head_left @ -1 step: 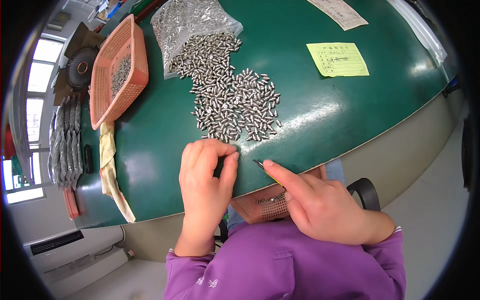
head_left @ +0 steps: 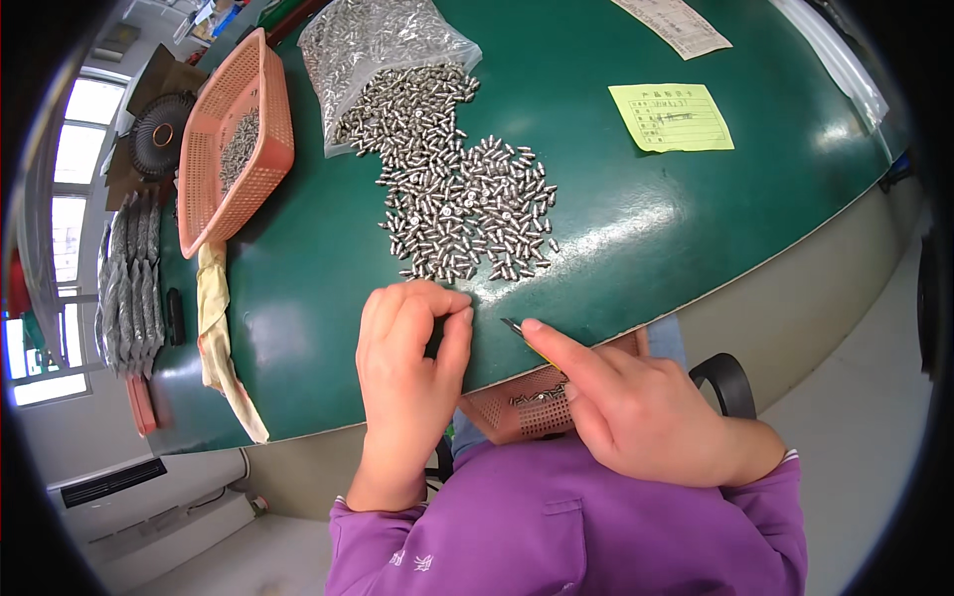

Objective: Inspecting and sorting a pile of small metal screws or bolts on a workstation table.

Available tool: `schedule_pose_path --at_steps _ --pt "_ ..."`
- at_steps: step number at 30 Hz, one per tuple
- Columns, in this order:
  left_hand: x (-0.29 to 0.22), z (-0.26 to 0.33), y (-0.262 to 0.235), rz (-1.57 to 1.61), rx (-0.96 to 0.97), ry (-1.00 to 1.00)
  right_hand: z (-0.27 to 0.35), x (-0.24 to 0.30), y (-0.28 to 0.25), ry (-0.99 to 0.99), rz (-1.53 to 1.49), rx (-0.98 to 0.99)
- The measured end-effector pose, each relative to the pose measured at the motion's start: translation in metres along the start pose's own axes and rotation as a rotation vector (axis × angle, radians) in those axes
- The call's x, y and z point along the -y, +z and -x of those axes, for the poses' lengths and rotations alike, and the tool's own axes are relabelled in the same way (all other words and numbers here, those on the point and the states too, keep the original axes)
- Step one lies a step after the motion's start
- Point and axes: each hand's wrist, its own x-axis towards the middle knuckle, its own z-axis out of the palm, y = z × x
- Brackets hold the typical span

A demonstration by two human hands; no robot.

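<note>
A pile of small silvery metal parts, shaped like short pointed pins [head_left: 452,204], spreads over the green table [head_left: 636,233] from a clear plastic bag [head_left: 388,35]. Just below the pile's near edge is my left hand [head_left: 407,348], its thumb and forefinger brought together in a pinch. Whatever lies between those fingertips is too small to make out. My right hand [head_left: 651,417] grips a slim knife [head_left: 514,327] with a dark blade and a yellow handle, forefinger stretched along it. The blade tip points toward my left fingertips and is apart from them.
A pink perforated basket [head_left: 273,164] with more metal parts stands at the left. Another pink basket [head_left: 502,422] sits below the table edge, above my lap. A yellow card [head_left: 686,139], a paper slip [head_left: 686,35], a cloth strip [head_left: 217,328] and a black fan [head_left: 159,134] are around.
</note>
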Motion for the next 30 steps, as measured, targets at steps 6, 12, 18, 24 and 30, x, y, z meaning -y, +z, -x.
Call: schedule_pose_path --at_steps 6,12,18,24,30 --pt "0.000 0.007 0.001 0.063 -0.012 -0.022 -0.002 -0.002 0.004 -0.056 0.091 -0.026" --pt "0.004 0.007 0.000 0.044 0.015 -0.051 -0.002 0.004 0.002 0.022 0.048 0.031" --pt "-0.001 0.010 -0.003 0.090 0.069 -0.026 -0.003 -0.001 0.012 -0.102 0.104 -0.081" --pt "0.000 0.011 0.000 0.089 0.038 -0.003 -0.005 0.003 0.011 -0.099 0.119 -0.026" --pt "0.002 0.010 0.001 0.118 0.031 -0.003 -0.006 0.000 0.014 -0.116 0.099 -0.026"
